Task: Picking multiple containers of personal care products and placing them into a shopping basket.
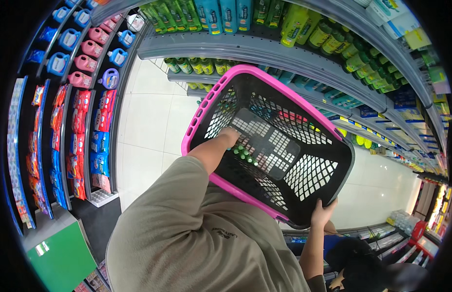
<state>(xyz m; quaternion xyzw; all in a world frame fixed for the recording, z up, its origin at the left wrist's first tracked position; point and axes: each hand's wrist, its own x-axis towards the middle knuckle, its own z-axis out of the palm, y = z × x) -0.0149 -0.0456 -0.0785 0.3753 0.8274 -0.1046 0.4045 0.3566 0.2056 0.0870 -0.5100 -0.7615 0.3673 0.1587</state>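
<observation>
A large black plastic shopping basket (310, 182) with lattice sides and a pink rim is in front of me. My left hand (230, 136) reaches over the pink rim into the basket. Its fingers are turned down and partly hidden, so whether they hold anything cannot be told. Just below that hand, several small green bottles (245, 155) with pale caps sit in a row at the basket's bottom. My right hand (322, 211) grips the basket's black rim at the near right corner.
Beyond the basket, a grey shelf (211, 49) carries green and blue bottles (229, 16). Leftward stand racks of pink jugs (85, 62) and red bags (78, 124). Pale floor tiles (149, 120) run between. Another person's dark-haired head (354, 255) is close by at lower right.
</observation>
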